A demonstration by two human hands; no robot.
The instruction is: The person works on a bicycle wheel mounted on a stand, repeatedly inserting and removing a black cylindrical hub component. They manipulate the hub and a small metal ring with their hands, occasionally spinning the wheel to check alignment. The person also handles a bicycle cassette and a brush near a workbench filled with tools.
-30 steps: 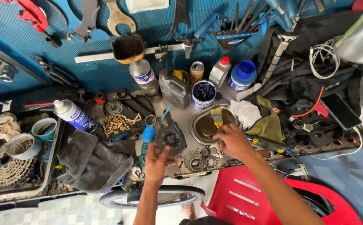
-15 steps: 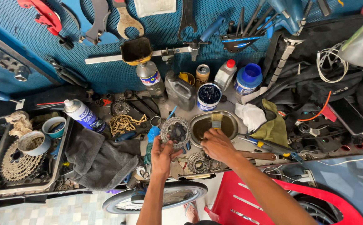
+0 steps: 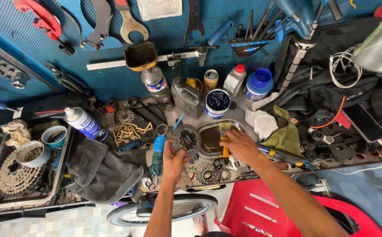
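Lifted since a second ago, the cassette cog (image 3: 186,139) sits in the left hand (image 3: 173,158), closed on its rim, left of the tray (image 3: 208,151). Right hand (image 3: 239,145) grips a yellow-handled brush (image 3: 224,147). Stiff, greasy steel; hold by edges.

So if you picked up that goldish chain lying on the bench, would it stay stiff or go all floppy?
Probably floppy: the chain lies in a loose, kinked heap, so its links likely bend freely. Being metal, it is likely heavy for its size. It may feel greasy and slippery, given the oily tray nearby.
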